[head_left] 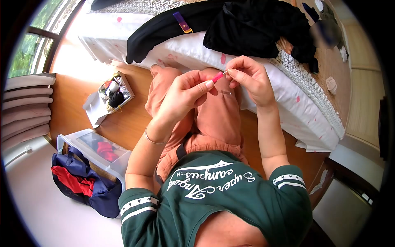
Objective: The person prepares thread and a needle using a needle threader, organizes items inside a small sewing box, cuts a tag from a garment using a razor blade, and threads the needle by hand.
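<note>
My left hand (187, 90) is closed in a pinch on a small pink-handled tool (218, 77) with a thin pale tip; its exact kind is too small to tell. The fingers of my right hand (252, 80) are pinched together at that thin tip, and whether they hold anything else there cannot be made out. Both hands meet above my knees, in front of the bed's edge. Beyond them, black clothing (247, 29) lies spread over the bed, with a purple and yellow strip (182, 22) on it.
An open white box (96, 109) of thread and small items sits on the wooden floor at left. Nearer stands a clear plastic bin (119, 162) with a navy bag (101, 193) against it. The bed's white floral cover (288, 99) hangs ahead; a dark-framed chair (341, 197) is at right.
</note>
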`<state>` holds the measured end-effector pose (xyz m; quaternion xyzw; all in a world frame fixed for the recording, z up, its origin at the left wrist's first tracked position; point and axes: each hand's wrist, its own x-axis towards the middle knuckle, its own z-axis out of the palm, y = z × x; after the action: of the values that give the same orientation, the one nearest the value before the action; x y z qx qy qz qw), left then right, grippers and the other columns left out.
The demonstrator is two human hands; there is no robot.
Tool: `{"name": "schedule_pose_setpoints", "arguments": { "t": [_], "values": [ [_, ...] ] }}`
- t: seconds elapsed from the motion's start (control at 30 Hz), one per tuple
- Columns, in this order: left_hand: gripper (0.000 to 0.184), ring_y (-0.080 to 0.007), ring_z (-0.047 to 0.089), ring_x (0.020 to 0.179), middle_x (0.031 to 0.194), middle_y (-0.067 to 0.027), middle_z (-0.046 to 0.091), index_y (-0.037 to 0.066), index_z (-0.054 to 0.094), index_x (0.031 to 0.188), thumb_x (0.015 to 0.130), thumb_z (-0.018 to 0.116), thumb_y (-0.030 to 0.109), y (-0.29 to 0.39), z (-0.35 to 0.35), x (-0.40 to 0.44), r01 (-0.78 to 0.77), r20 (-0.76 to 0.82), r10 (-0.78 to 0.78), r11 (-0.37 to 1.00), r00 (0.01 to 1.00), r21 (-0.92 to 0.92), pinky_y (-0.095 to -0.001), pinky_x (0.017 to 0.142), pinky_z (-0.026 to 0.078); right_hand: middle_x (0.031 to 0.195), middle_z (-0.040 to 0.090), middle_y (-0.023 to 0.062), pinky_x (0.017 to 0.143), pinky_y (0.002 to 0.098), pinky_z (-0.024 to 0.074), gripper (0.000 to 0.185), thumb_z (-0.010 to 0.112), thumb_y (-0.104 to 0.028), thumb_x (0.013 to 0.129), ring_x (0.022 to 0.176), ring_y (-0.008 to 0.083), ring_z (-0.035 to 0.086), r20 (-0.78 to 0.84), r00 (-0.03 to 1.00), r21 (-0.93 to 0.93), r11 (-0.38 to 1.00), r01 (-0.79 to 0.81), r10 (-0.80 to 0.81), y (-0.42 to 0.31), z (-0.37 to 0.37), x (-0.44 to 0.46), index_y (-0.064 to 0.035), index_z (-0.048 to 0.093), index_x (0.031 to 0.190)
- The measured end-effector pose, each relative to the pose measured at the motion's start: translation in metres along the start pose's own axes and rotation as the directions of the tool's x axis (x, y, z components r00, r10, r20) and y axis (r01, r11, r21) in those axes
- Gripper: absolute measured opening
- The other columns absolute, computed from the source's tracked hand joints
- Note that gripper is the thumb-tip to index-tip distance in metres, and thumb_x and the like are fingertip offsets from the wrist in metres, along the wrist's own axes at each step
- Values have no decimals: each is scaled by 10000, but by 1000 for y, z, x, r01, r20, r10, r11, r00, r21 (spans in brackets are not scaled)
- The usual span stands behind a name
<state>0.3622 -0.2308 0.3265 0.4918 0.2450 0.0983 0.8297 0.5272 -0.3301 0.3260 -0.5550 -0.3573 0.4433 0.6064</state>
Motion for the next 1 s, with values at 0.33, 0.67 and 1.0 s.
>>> {"name": "schedule_pose_setpoints", "arguments": {
  "t": [0.33, 0.67, 1.0],
  "values": [
    [114, -14, 357, 509, 731, -7, 568, 16, 560, 890, 857, 499, 107, -8, -4, 9, 6, -38, -5, 999, 999, 45, -146, 448, 248, 866, 565, 37, 617, 207, 465, 153, 555, -59, 788, 755, 90, 544, -97, 995, -42, 999, 5, -9, -1, -25, -27, -4, 547, 931],
    [141, -27, 364, 498, 761, -65, 576, -25, 550, 919, 858, 489, 86, -12, -5, 21, -55, 24, 53, 994, 998, 90, -149, 447, 257, 812, 562, 1, 654, 192, 422, 97, 590, -36, 778, 738, 56, 510, -427, 901, -149, 989, 11, -74, 1, -85, -115, -3, 565, 866],
    [139, -34, 368, 498, 761, -85, 568, -31, 544, 927, 856, 486, 74, -7, 3, 24, -47, 39, 43, 995, 998, 87, -151, 460, 272, 844, 601, 81, 668, 281, 463, 273, 659, -97, 696, 719, 193, 580, -501, 524, -858, 474, -198, -688, -34, -196, -76, -31, 585, 950]
  ]
}}
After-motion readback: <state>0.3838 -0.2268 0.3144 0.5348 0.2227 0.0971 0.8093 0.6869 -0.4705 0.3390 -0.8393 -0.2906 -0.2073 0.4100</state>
